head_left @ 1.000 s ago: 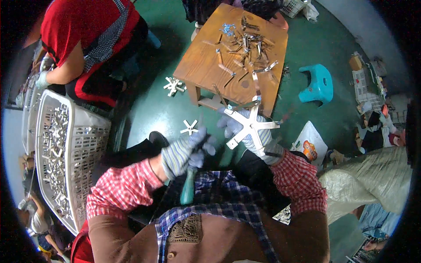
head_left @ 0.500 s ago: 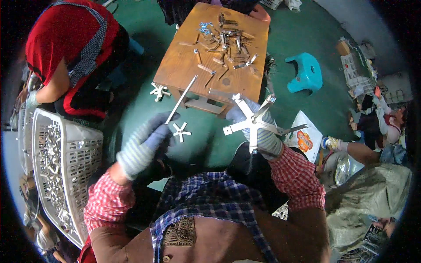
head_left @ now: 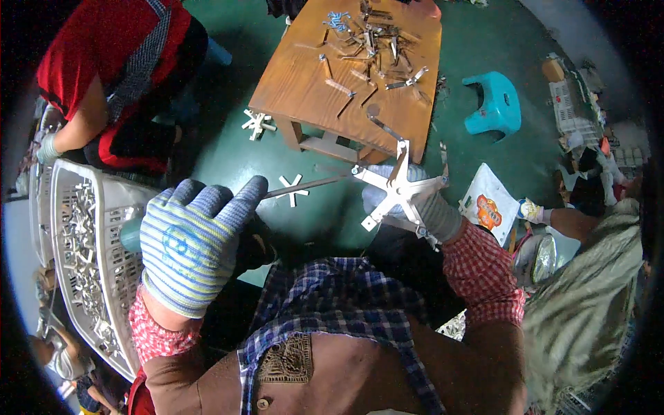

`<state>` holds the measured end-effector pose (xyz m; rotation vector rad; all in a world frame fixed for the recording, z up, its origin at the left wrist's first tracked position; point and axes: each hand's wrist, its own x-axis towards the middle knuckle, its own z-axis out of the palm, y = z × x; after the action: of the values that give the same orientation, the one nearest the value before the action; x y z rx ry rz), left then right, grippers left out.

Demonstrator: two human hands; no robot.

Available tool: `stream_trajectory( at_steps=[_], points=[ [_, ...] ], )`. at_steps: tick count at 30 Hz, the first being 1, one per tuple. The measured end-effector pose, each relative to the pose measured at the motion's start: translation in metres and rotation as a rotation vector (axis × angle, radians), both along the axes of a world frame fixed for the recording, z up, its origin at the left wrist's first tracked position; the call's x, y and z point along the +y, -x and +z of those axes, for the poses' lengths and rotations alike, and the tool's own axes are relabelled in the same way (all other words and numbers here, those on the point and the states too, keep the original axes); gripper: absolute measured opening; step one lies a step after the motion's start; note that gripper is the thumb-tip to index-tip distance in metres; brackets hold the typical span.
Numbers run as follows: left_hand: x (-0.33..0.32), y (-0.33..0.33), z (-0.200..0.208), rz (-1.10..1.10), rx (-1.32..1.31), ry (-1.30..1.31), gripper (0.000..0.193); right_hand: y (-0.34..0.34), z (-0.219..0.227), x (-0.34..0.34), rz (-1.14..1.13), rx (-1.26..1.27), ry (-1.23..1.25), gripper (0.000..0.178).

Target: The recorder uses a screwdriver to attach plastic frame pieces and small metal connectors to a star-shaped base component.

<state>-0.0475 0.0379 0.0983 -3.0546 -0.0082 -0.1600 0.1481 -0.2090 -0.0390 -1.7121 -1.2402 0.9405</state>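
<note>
The largest thing is the brown wooden bench [head_left: 287, 97], which carries loose metal strips, but the work itself is held in the air, nearer to the body. There the white five-armed star-shaped piece [head_left: 400, 191] is in the right hand [head_left: 437, 213], with thin dark metal strips [head_left: 389, 128] at several arm tips. In my judgement, the step is to tighten a fastening on its left arm. For this the piece should be kept firm, because without a support under it, it may turn together with the tool.

The long teal-handled screwdriver [head_left: 315, 183] lies almost level, so I think its shaft should be brought in line with the fastener before any turning, and the pressure kept moderate.

The fingers of the left hand [head_left: 190, 238] are closed on this screwdriver, the index finger stretched along toward the shaft. The right fingers are bent around the star from behind and below, clamped on it, though partly hidden.

Smallest is the bluish round fastener [head_left: 355, 170]: the tool's tip is at it or just beside, I cannot tell if seated.
</note>
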Motion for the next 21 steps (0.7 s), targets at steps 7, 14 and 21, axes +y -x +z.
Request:
stream_trajectory(
  at_steps=[7, 14, 21],
  points=[
    [0.001, 0.001, -0.007, -0.007, 0.023, 0.036, 0.036, 0.004, -0.026, 0.004, -0.035, 0.195, -0.149, 0.041],
    [0.003, -0.001, -0.013, -0.019, 0.022, 0.055, 0.034, -0.003, -0.043, 0.000, -0.040, 0.081, -0.001, 0.031],
    [0.002, -0.001, -0.012, -0.013, 0.060, 0.047, 0.034, 0.002, -0.033, 0.000, 0.002, 0.135, 0.006, 0.037]
  ],
)
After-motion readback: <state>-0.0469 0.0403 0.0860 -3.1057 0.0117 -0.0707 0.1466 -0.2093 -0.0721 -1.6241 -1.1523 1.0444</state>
